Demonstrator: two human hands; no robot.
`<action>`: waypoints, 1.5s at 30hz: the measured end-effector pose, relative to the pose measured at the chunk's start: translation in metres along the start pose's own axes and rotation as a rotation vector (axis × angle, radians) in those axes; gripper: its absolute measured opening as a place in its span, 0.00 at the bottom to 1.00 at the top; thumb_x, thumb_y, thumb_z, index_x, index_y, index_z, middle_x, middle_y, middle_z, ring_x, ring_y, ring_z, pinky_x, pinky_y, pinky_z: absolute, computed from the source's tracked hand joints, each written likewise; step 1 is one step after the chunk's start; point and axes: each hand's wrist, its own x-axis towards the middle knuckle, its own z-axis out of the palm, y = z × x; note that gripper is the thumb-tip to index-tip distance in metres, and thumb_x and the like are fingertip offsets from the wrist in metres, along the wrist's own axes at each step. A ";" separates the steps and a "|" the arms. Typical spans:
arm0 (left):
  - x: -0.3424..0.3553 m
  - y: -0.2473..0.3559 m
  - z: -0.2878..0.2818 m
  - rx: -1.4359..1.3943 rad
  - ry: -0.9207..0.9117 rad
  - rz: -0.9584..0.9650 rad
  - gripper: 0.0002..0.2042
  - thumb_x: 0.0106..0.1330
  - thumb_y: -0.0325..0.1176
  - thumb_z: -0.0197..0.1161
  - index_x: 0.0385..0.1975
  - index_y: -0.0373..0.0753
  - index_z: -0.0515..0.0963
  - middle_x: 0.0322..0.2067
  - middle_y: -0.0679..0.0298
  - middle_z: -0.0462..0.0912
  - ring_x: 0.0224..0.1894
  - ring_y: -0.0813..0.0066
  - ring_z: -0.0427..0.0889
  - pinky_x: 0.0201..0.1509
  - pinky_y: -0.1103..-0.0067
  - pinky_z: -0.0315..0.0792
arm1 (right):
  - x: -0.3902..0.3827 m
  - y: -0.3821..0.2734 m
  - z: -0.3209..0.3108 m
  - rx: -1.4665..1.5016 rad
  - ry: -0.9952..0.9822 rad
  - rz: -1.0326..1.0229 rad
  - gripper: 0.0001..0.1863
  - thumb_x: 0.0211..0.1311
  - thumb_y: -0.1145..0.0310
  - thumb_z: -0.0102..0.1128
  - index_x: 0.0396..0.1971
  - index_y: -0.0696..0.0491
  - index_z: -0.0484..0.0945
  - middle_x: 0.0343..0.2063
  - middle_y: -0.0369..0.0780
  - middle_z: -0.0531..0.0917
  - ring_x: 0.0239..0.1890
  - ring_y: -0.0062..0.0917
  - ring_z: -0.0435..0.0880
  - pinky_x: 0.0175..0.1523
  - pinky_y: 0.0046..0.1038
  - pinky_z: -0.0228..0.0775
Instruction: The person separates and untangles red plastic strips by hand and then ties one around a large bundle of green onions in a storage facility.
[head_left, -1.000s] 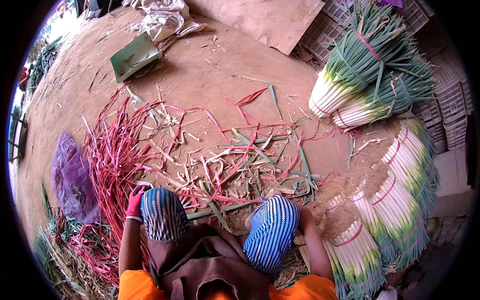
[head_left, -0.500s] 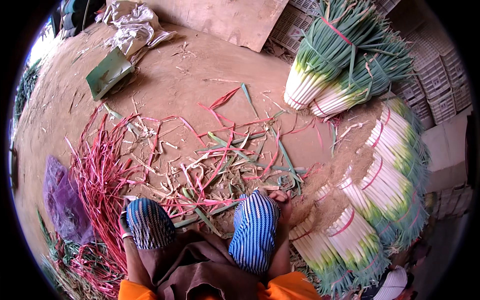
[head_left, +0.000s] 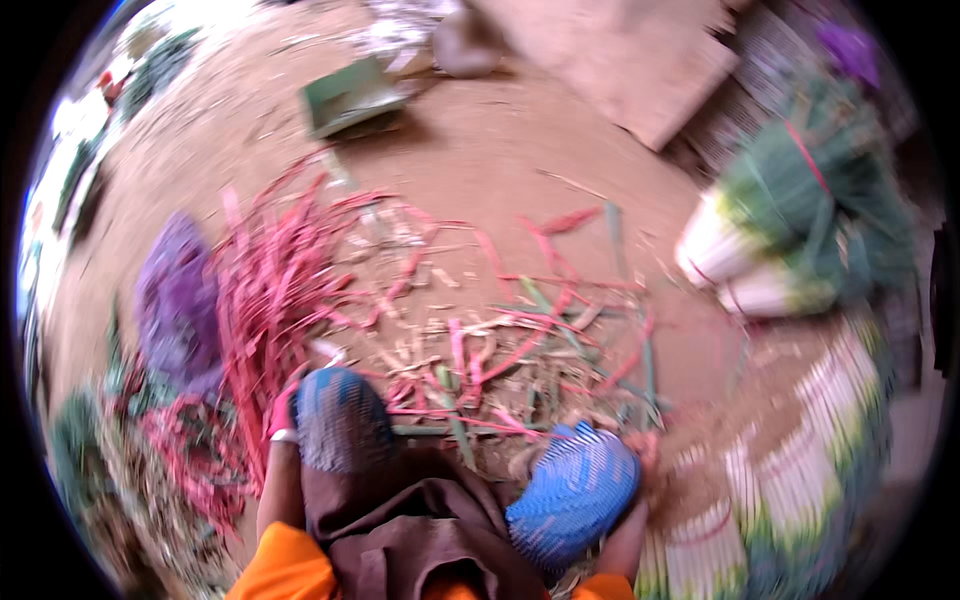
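The left hand (head_left: 283, 408), gloved in red, is held low at the outer side of the left knee cover (head_left: 343, 420), just beside the near end of a heap of red strips (head_left: 270, 280). Its fingers are blurred and partly hidden by the knee; whether anything is gripped cannot be told. The right hand (head_left: 647, 455) is mostly hidden behind the outer side of the right knee cover (head_left: 575, 495), so the spread of its fingers cannot be told either.

The red strips are heaped along the left side of the floor (head_left: 500, 150), flanked on their outer side by a purple bag (head_left: 180, 305). Little room is left between heap and left hand. Stray strips, leaves and dry husks are scattered as litter (head_left: 480, 345) before the knees. Along the floor's right edge, a row of onion bundles (head_left: 800, 480) is laid, white ends turned inward; beyond it, 2 larger bundles (head_left: 800, 200) are laid close together. Wider room is given by the brown floor stretching from the litter towards a green pan (head_left: 350, 97) and a board (head_left: 620, 60) at the far edge.
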 end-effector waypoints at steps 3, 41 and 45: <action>0.004 0.052 0.034 -0.282 0.190 -0.251 0.17 0.61 0.29 0.53 0.50 0.36 0.71 0.42 0.62 0.78 0.43 0.74 0.77 0.48 0.80 0.71 | 0.015 -0.010 -0.009 -0.274 0.019 0.070 0.18 0.66 0.59 0.42 0.15 0.44 0.57 0.13 0.27 0.59 0.16 0.15 0.57 0.25 0.19 0.54; -0.226 -0.160 -0.231 -0.202 0.819 -0.772 0.16 0.53 0.43 0.63 0.42 0.52 0.73 0.35 0.73 0.77 0.36 0.75 0.75 0.40 0.74 0.68 | 0.229 0.161 0.389 -1.394 -0.580 -0.023 0.19 0.62 0.60 0.55 0.49 0.54 0.69 0.39 0.40 0.79 0.37 0.23 0.79 0.43 0.27 0.73; -0.279 -0.174 -0.292 -0.555 0.962 -0.578 0.19 0.57 0.45 0.54 0.50 0.57 0.72 0.38 0.78 0.75 0.47 0.82 0.70 0.57 0.64 0.49 | 0.257 0.081 0.243 -1.597 -0.270 -0.036 0.14 0.62 0.60 0.53 0.39 0.56 0.74 0.25 0.38 0.79 0.24 0.19 0.78 0.26 0.21 0.72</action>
